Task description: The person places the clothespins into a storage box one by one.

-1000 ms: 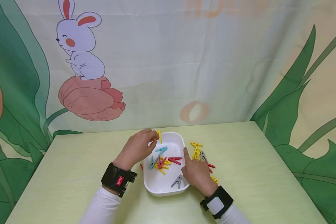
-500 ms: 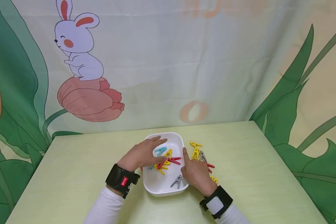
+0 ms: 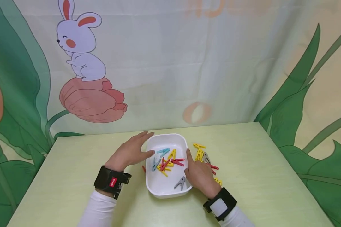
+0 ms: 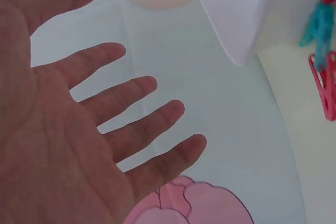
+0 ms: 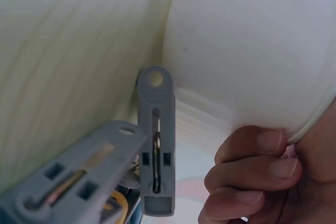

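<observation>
A white plastic tub (image 3: 174, 186) stands on the table, with several clothespins lying in it. Among these are a yellow clothespin (image 3: 172, 154), a blue clothespin (image 3: 164, 151), a red clothespin (image 3: 177, 162) and a grey clothespin (image 3: 180, 183). My left hand (image 3: 132, 151) is at the tub's left rim, fingers spread and holding nothing; its bare palm (image 4: 58, 145) faces the left wrist camera. With my right hand (image 3: 200, 175) I grip the tub's right rim, index finger laid along it. In the right wrist view the other fingers (image 5: 252, 169) curl against the tub's outer side.
Right of the tub lie more clothespins on the table, such as a yellow clothespin (image 3: 199, 146) and a grey clothespin (image 3: 206, 157). A red clothespin (image 3: 143, 169) lies just outside the left wall. Behind the table (image 3: 261, 176) hangs a printed curtain (image 3: 159, 78).
A yellow clothespin that my left hand held over the tub's back left now lies among the others inside. The emptied left hand has drawn back left. My right hand stays on the rim.
</observation>
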Tool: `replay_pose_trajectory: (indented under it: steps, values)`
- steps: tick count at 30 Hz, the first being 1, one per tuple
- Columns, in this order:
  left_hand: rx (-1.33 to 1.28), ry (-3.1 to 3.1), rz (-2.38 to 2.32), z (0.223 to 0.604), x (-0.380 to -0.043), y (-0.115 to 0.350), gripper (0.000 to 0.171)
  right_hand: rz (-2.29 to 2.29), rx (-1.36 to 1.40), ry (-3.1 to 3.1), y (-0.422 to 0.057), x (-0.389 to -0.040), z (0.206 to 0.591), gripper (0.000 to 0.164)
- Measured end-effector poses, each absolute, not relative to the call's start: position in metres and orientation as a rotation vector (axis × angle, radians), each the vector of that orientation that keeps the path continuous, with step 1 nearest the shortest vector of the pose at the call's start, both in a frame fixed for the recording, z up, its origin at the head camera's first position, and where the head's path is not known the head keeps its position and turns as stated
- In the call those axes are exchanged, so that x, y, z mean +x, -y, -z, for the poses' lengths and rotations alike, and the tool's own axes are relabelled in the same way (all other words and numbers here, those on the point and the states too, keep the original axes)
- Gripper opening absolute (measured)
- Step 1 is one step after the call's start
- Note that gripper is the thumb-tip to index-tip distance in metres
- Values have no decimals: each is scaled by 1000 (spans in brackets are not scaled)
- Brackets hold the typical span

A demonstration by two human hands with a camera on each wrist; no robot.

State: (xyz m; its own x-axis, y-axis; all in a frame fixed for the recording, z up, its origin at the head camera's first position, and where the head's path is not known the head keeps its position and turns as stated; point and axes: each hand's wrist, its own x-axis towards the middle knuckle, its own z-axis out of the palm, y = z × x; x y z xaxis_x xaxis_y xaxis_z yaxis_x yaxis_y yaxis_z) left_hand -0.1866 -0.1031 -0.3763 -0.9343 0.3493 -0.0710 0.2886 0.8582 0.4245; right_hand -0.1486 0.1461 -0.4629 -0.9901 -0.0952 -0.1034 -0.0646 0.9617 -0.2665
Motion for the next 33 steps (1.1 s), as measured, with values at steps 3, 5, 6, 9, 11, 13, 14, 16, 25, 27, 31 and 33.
replay_pose_trajectory:
  steps: [3,5,6,9,11,13,14,16,25,27,31,33]
  values:
    - [483,-2894,-635,380,-187,114,71,388,-121,-3006,-147,-149,462,74]
    - [471,-2893,-638,386,-188,120,72,391,-124,-3011,-147,-149,462,74]
    - [469,-2893,-641,390,-188,123,72,390,-122,-3010,-147,-149,462,74]
    - [458,-2885,-643,403,-189,129,72,391,-120,-3014,-148,-148,462,74]
    - [453,-2881,-639,410,-189,132,72,391,-119,-3015,-147,-148,462,74]
    - [442,-2873,-630,417,-189,134,72,392,-119,-3017,-147,-147,463,73]
    - [435,-2870,-628,421,-190,135,71,392,-117,-3016,-147,-147,463,73]
    - [421,-2864,-629,427,-190,137,71,395,-117,-3015,-147,-147,463,73]
    - [450,-2878,-584,450,-197,132,71,410,-117,-3017,-146,-146,463,73]
    - [448,-2879,-571,454,-200,130,71,420,-117,-3008,-145,-147,464,73]
    - [431,-2877,-558,461,-204,126,72,433,-113,-2995,-145,-149,464,73]
    - [419,-2868,-563,465,-206,124,72,432,-107,-2995,-146,-149,464,73]
